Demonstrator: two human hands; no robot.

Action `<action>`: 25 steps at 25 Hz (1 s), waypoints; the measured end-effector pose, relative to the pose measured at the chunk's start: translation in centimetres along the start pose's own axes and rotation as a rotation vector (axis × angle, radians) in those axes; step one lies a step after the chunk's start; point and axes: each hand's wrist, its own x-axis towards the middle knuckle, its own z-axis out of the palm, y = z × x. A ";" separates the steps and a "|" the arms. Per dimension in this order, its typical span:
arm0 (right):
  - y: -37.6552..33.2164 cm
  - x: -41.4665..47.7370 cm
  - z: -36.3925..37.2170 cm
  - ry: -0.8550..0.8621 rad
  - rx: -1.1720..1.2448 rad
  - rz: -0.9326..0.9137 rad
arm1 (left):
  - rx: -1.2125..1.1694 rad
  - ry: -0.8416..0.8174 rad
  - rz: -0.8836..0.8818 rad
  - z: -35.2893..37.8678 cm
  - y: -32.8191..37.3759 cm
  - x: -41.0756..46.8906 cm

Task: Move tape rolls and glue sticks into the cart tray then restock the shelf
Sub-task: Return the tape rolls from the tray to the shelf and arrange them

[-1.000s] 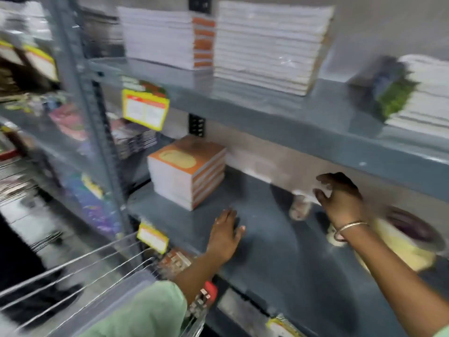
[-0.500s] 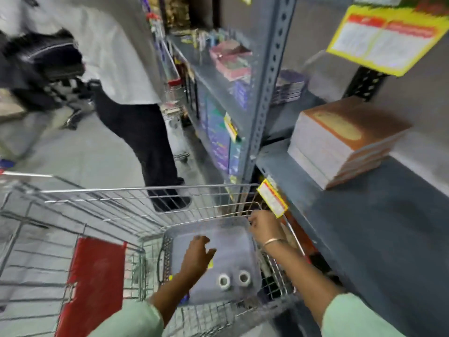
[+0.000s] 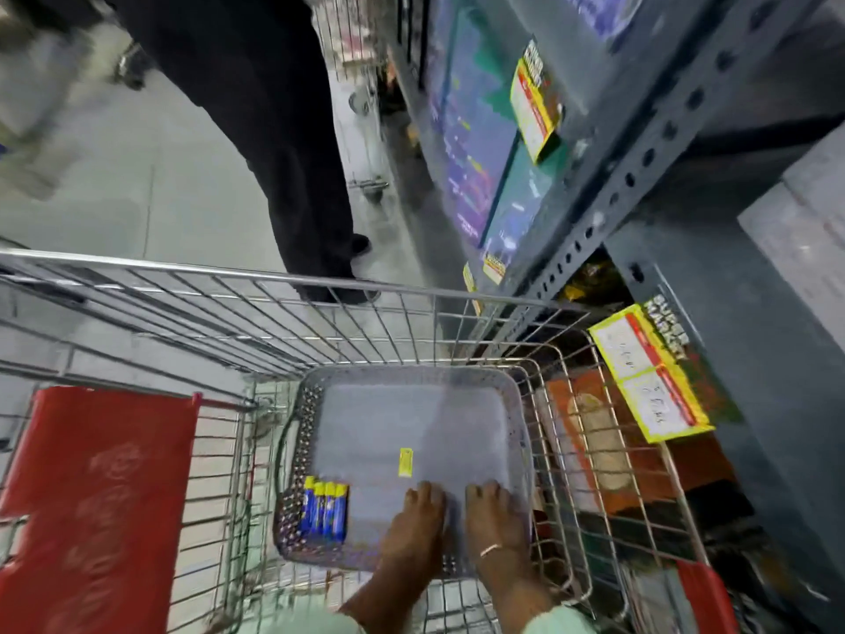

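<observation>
A grey plastic tray (image 3: 411, 404) sits in the wire cart's basket. Several blue glue sticks with yellow caps (image 3: 323, 510) lie side by side at the tray's near-left corner. A small yellow label (image 3: 405, 462) lies on the tray floor. My left hand (image 3: 418, 519) and my right hand (image 3: 494, 514) rest palm down, next to each other, on the tray's near edge. Their fingers are together and hide whatever is beneath them. No tape roll shows in this view.
The wire cart (image 3: 320, 313) has a red seat flap (image 3: 96, 496) at the left. A person in black trousers (image 3: 274, 130) stands just beyond the cart. A grey shelf upright (image 3: 631, 176) with yellow price tags (image 3: 649, 372) rises at the right.
My view has tipped down into the cart. Both hands moved to the tray's near edge, over the spot where two tape rolls lay. The glue sticks have come into view.
</observation>
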 end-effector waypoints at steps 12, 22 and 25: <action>-0.9 -3.7 -9.7 0.083 0.044 -0.119 | -0.041 0.229 0.013 -5.5 0.4 -1.5; 10.0 -23.5 -27.0 0.734 0.443 -0.010 | -0.103 0.484 0.569 -21.7 15.0 -10.9; 18.3 -30.8 -26.3 0.724 0.492 0.270 | 0.006 0.404 0.814 -21.6 24.3 -15.2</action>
